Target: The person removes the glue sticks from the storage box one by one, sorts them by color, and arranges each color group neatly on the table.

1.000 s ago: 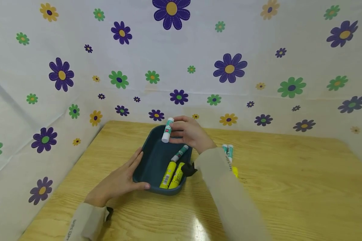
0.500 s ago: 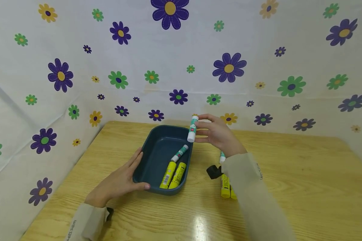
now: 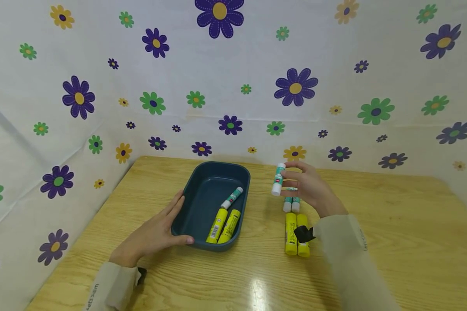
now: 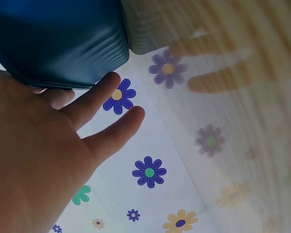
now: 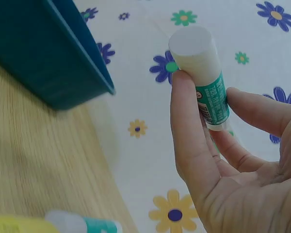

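A dark teal plastic tray (image 3: 192,216) stands on the table, with a small green-and-white glue stick (image 3: 231,198) and two yellow glue sticks (image 3: 216,226) lying inside. My left hand (image 3: 157,231) rests against its left side, fingers extended along the outer wall and thumb at the front rim; the left wrist view shows the fingers (image 4: 111,133) fairly straight. Right of the tray, my right hand (image 3: 309,185) pinches another green-and-white glue stick (image 3: 278,179) in the air, tilted. In the right wrist view this stick (image 5: 213,99) sits between thumb and fingers.
Below my right hand, two green-and-white glue sticks (image 3: 287,204) lie side by side, partly hidden by it. Two yellow glue sticks (image 3: 291,233) lie in front of them. A flower-printed white cloth (image 3: 233,65) stands behind the wooden table (image 3: 393,242).
My right hand has carried the glue stick rightward from above the tray to over the sticks on the table, lowering slightly at the end. My left hand and the tray stay put.
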The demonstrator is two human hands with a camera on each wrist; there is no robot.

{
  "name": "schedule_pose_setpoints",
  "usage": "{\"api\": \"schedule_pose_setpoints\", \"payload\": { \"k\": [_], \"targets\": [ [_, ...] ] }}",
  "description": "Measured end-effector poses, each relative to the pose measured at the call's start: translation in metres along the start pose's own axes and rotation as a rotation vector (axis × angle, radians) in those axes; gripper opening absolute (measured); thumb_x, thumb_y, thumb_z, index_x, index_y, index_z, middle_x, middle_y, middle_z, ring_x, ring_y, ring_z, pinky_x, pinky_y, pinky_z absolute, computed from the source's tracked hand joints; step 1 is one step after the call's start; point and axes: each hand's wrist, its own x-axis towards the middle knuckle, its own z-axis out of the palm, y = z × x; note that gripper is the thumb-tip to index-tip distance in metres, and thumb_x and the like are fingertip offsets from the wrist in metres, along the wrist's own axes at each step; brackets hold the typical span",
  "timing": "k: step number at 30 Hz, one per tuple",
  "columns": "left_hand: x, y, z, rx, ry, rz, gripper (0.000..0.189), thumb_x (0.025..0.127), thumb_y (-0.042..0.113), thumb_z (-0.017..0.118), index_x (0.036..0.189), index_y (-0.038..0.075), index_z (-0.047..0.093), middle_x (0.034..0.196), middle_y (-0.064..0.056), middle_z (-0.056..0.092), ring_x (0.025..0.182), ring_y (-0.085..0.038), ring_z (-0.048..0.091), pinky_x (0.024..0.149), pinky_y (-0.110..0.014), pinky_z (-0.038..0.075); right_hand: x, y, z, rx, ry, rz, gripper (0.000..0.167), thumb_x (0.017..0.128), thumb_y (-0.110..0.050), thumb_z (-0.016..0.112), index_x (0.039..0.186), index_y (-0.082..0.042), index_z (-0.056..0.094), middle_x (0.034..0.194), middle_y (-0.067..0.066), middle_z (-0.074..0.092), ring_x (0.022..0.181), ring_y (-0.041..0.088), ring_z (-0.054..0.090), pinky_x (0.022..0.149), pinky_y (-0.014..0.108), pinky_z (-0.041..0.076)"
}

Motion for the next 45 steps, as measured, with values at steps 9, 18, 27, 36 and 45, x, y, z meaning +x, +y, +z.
{"api": "schedule_pose_setpoints", "payload": {
  "k": [9,18,27,36,45],
  "targets": [
    [0.0,-0.001,0.0,0.034,0.03,0.048,0.117,0.084,0.064,0.073,0.159,-0.007,0.017,0.168,-0.021,0.01,0.148,-0.048,0.022,0.111,-0.067,0.03,-0.013,0.008,-0.039,-0.074,0.059,0.014,0.04,0.106,-0.012,0.054,0.141,0.0,0.038,0.107,0.005,0.058,0.089,0.015,0.066,0.081,0.034,0.06],
    [-0.001,0.001,-0.001,0.175,0.052,0.077,0.114,0.086,0.073,0.063,0.157,-0.007,0.024,0.166,-0.022,0.017,0.147,-0.046,0.026,0.114,-0.067,0.021,-0.018,0.02,-0.07,-0.158,0.149,0.094,0.058,0.106,-0.017,0.055,0.152,0.002,0.026,0.116,0.008,0.055,0.093,0.015,0.065,0.083,0.034,0.059],
    [-0.001,0.0,0.0,0.259,0.059,0.098,0.112,0.087,0.075,0.057,0.156,-0.008,0.028,0.166,-0.02,0.02,0.148,-0.041,0.027,0.116,-0.064,0.021,-0.011,0.04,-0.086,-0.207,0.196,0.164,0.055,0.106,-0.015,0.056,0.15,0.005,0.03,0.112,0.011,0.062,0.09,0.017,0.068,0.082,0.034,0.06],
    [-0.003,0.0,-0.001,0.244,0.059,0.094,0.115,0.086,0.077,0.057,0.156,-0.009,0.026,0.165,-0.022,0.021,0.148,-0.041,0.027,0.115,-0.064,0.022,-0.002,0.051,-0.086,-0.222,0.225,0.214,0.056,0.104,-0.012,0.057,0.149,0.006,0.03,0.105,0.015,0.066,0.084,0.02,0.068,0.079,0.037,0.061],
    [-0.002,-0.001,0.0,0.213,0.049,0.067,0.116,0.085,0.073,0.063,0.157,-0.008,0.024,0.166,-0.022,0.019,0.147,-0.043,0.029,0.115,-0.065,0.022,0.004,0.048,-0.071,-0.435,0.263,0.231,0.053,0.104,-0.01,0.056,0.146,0.014,0.034,0.11,0.025,0.062,0.083,0.022,0.064,0.074,0.037,0.061]
  ]
}}
